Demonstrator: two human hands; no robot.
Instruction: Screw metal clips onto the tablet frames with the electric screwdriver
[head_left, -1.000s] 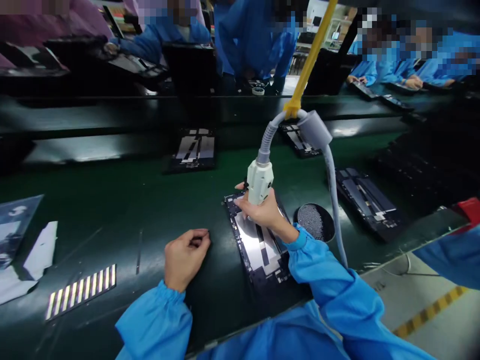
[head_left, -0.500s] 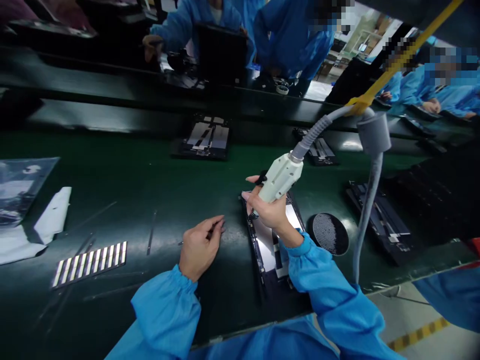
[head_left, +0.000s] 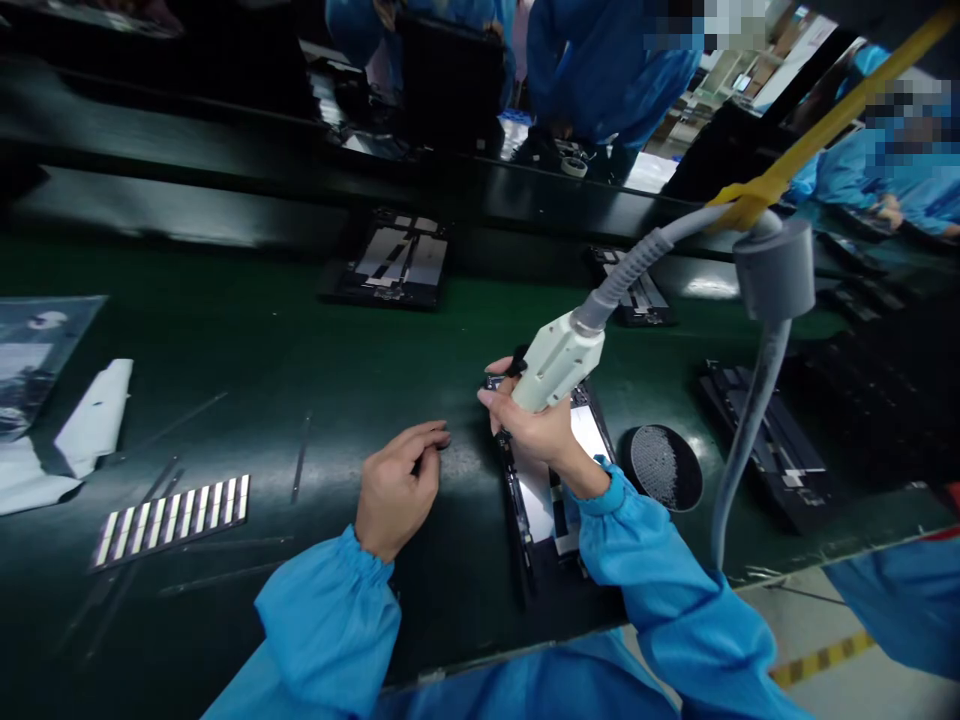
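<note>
A pale green electric screwdriver (head_left: 559, 362) sits in my right hand (head_left: 536, 425), its fingers closed round the lower body. The hand is over the upper part of an opened tablet (head_left: 534, 505) with white panels and dark edges; the screwdriver's tip is hidden behind the fingers. To the left of the tablet, my left hand (head_left: 400, 490) rests low over the green table with thumb and fingers drawn together. Whether something small is pinched there I cannot make out. Right of the tablet, a round black dish (head_left: 688, 468) holds many tiny grey pieces.
A grey cable (head_left: 739, 460) hangs from a yellow strap (head_left: 810, 150). More opened tablets (head_left: 405, 262) lie at the back and right. On the left are a striped strip sheet (head_left: 171, 522), white paper (head_left: 96, 420) and a plastic bag (head_left: 37, 360). Co-workers in blue (head_left: 600, 70) stand across the bench.
The view has shifted slightly. My left-hand fingers have curled a little more. My right hand still grips the screwdriver over the tablet's upper part.
</note>
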